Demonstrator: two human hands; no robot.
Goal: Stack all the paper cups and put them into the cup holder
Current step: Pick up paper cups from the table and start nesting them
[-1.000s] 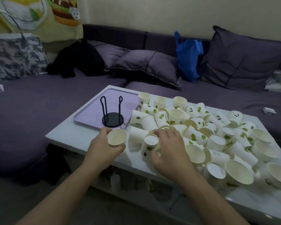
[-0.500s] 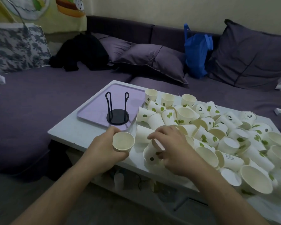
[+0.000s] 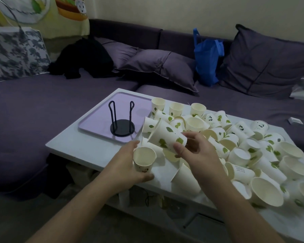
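Note:
My left hand [image 3: 125, 165] grips an upright white paper cup [image 3: 144, 159] at the table's near edge, its mouth facing up. My right hand [image 3: 198, 155] holds a second cup [image 3: 167, 135] with green leaf prints, lifted off the pile and tilted with its mouth toward the left, just above and right of the first cup. A big heap of paper cups [image 3: 235, 146] lies jumbled over the right part of the white table [image 3: 81, 148]. The black wire cup holder [image 3: 122, 123] stands bare on a lilac tray [image 3: 98, 120] behind my left hand.
A purple sofa wraps the table at the left and back, with cushions [image 3: 158, 67], a blue bag [image 3: 207, 58] and black clothing [image 3: 84, 58] on it. The table's near edge runs under my wrists, with a lower shelf beneath.
My right hand has picked a leaf-printed cup out of the pile and raised it toward the cup in my left hand. The left hand has kept its cup almost still.

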